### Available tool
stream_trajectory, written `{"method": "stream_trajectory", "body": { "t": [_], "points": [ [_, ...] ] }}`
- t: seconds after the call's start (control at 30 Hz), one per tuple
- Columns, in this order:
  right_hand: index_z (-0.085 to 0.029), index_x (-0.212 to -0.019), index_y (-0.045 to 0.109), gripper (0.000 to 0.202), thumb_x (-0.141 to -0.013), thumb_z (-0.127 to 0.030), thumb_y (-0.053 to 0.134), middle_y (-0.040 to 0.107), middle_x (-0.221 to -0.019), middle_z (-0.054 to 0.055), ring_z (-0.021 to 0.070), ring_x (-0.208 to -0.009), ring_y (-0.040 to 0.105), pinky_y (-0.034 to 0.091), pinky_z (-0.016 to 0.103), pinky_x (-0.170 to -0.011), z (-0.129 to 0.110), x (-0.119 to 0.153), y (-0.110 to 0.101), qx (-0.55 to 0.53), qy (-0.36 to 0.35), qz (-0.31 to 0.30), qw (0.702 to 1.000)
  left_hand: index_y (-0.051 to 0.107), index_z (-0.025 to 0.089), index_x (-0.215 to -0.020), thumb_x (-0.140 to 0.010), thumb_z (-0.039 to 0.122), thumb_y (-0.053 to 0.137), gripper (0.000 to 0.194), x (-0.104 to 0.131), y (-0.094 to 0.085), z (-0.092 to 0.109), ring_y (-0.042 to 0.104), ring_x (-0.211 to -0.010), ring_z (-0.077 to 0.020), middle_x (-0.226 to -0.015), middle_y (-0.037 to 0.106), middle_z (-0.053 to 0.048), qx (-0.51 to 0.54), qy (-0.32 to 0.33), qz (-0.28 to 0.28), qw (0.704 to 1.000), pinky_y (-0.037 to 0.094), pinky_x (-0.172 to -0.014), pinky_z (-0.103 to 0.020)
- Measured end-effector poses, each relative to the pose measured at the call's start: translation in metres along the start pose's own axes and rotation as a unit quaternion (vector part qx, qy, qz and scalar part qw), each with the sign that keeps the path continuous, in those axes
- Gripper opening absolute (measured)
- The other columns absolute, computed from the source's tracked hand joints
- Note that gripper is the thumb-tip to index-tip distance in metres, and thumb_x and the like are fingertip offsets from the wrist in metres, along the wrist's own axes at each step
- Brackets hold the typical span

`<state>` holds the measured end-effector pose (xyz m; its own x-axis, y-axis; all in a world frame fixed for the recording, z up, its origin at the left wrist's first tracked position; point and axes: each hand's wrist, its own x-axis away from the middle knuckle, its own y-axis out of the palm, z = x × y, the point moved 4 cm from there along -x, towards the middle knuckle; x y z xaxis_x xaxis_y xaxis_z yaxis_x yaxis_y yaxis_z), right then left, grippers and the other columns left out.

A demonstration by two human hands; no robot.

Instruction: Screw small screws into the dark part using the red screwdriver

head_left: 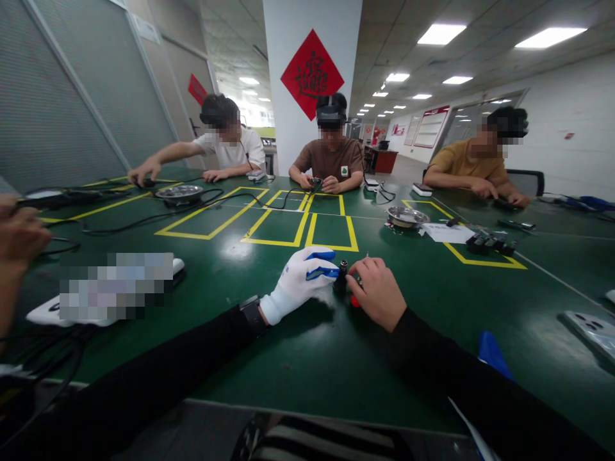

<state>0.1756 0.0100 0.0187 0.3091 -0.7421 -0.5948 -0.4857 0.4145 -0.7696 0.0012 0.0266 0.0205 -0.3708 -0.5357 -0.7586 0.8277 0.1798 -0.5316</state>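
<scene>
A small black cylindrical part [341,276] with a metallic top stands upright on the green table, between my two hands. My left hand [303,279], in a white glove with blue fingertips, has its fingers bent around the left side of the part. Bare and curled, my right hand [378,291] is at the part's right side, with its fingertips close to it. Under the right fingers a red piece [355,300] shows in part; the hand covers the rest of it.
Yellow tape outlines [331,248] mark the green table [269,378]. Metal bowls [407,217], black parts [491,243], cables and a white device [115,288] lie around. Three people sit opposite; another person's hand [22,234] is at far left. A phone [589,330] lies right.
</scene>
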Motion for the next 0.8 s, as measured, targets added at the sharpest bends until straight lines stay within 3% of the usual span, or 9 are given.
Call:
{"method": "stream_trajectory", "body": {
  "t": [0.1, 0.23, 0.53, 0.8],
  "points": [
    [-0.02, -0.09, 0.056, 0.007, -0.085, -0.023, 0.052, 0.06, -0.092, 0.009, 0.025, -0.093, 0.049, 0.04, 0.04, -0.081, -0.014, -0.003, -0.013, -0.054, -0.061, 0.034, 0.996, 0.069, 0.02, -0.091, -0.079, 0.032, 0.064, 0.017, 0.001, 0.001, 0.001, 0.06, -0.096, -0.0181, -0.102, 0.064, -0.007, -0.007, 0.016, -0.009, 1.0, 0.049, -0.088, -0.036],
    [-0.02, -0.089, 0.059, 0.008, -0.087, -0.022, 0.051, 0.061, -0.091, 0.007, 0.0228, -0.092, 0.05, 0.04, 0.038, -0.082, -0.025, -0.003, -0.019, -0.074, -0.13, 0.032, 0.988, 0.068, 0.019, -0.091, -0.078, 0.033, 0.065, 0.019, 0.002, 0.003, 0.005, 0.061, -0.091, -0.0169, -0.096, 0.066, -0.006, -0.027, 0.06, -0.008, 0.998, 0.05, -0.084, -0.033],
    [-0.022, -0.094, 0.063, 0.015, -0.089, -0.02, 0.049, 0.064, -0.092, 0.006, 0.0216, -0.094, 0.052, 0.039, 0.037, -0.081, -0.016, -0.004, -0.014, -0.046, -0.2, -0.02, 0.978, 0.065, 0.019, -0.099, -0.084, 0.03, 0.059, 0.02, 0.004, 0.009, 0.004, 0.059, -0.096, -0.0168, -0.101, 0.065, -0.007, -0.013, 0.096, -0.055, 0.994, 0.048, -0.085, -0.033],
    [-0.024, -0.098, 0.064, 0.02, -0.089, -0.021, 0.047, 0.065, -0.09, 0.007, 0.0211, -0.088, 0.055, 0.042, 0.036, -0.079, -0.018, -0.006, -0.019, -0.078, -0.239, -0.05, 0.967, 0.065, 0.019, -0.094, -0.087, 0.029, 0.053, 0.017, 0.003, 0.01, 0.007, 0.059, -0.093, -0.0171, -0.1, 0.063, -0.007, 0.047, 0.057, -0.108, 0.991, 0.049, -0.084, -0.034]
  ]
}}
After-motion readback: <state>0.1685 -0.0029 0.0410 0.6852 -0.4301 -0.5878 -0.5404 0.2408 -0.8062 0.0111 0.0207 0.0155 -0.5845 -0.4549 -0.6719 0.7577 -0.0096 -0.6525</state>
